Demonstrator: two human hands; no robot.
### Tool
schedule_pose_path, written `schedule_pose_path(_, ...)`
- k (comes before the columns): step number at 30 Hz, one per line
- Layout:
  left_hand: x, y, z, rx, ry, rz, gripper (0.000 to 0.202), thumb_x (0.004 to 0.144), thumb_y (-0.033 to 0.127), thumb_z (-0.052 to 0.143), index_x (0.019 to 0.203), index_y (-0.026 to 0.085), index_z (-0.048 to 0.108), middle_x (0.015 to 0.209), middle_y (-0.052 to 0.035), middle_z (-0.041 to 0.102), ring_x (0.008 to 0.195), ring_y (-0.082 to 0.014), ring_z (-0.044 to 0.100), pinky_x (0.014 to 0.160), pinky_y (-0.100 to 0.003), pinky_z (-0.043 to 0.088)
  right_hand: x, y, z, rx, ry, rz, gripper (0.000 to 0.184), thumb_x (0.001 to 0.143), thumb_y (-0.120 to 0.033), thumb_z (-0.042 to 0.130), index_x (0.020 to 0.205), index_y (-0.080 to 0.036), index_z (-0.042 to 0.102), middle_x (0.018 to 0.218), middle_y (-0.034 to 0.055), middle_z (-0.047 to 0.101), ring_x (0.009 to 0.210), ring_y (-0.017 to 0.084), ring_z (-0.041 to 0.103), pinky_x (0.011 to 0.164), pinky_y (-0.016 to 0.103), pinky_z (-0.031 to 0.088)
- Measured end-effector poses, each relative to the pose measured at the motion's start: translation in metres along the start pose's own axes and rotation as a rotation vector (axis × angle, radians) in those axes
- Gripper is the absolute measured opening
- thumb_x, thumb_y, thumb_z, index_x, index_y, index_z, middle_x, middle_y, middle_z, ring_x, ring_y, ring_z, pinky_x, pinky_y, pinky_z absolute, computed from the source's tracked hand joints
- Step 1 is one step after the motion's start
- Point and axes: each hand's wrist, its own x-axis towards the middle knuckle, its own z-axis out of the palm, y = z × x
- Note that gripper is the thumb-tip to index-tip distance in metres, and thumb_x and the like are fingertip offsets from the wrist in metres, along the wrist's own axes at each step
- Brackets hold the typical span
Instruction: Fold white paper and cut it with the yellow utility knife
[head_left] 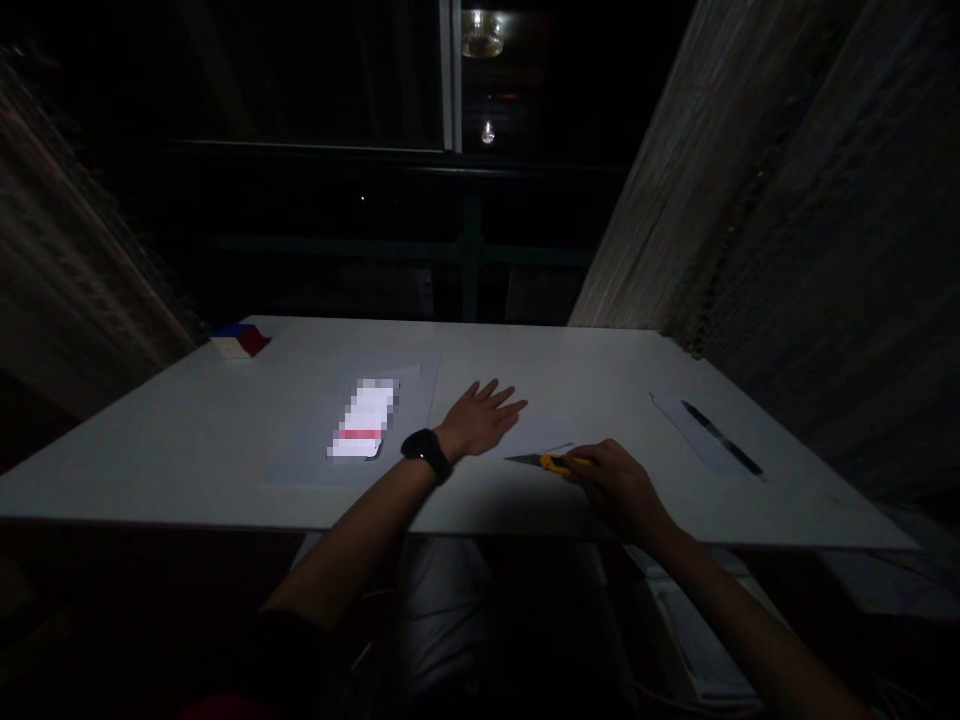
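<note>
White and dimly lit, the bench (225, 440) carried everything we saw. We found the left hand (480, 418) lying flat on it, palm down, fingers spread wide and holding nothing, a dark watch (426, 452) on its wrist. It pressed on a pale sheet of paper (540, 435) whose edges we could barely make out. Just beside it to the right, the right hand (619, 485) had its grip closed around the yellow handle of a utility knife (551, 461), the blade pointing left and resting on the paper near the left wrist. To the left of the left hand lay a lit phone (364, 420) on a larger sheet (300, 440). A dark pen (721, 438) rested on a slip of paper (679, 420) well apart on the right, and a small coloured cube (238, 340) sat at the far left corner
</note>
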Motion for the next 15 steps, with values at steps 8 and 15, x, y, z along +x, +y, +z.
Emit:
schedule_pose_path(8, 0.0004, -0.0026, 0.0067, -0.037, -0.041, -0.014, 0.051, 0.094, 0.050, 0.014, 0.142, 0.036, 0.028, 0.150, 0.0016, 0.025, 0.139, -0.0253, 0.017, 0.111, -0.048, 0.012, 0.0082, -0.0070, 0.0041, 0.014, -0.007, -0.017, 0.022, 0.086, -0.020, 0.053, 0.100, -0.022, 0.069, 0.094, 0.0078, 0.068, 0.079, 0.019, 0.055, 0.068, 0.031, 0.044)
schedule_pose_path(15, 0.0006, -0.0041, 0.0060, -0.035, -0.054, -0.009, 0.051, 0.094, 0.050, 0.014, 0.142, 0.037, 0.026, 0.151, 0.0028, 0.024, 0.139, -0.0253, 0.017, 0.111, -0.048, 0.012, 0.0091, -0.0062, 0.0069, 0.022, 0.017, -0.035, 0.020, 0.087, -0.021, 0.051, 0.098, -0.022, 0.069, 0.093, 0.0078, 0.068, 0.078, 0.019, 0.054, 0.068, 0.032, 0.043)
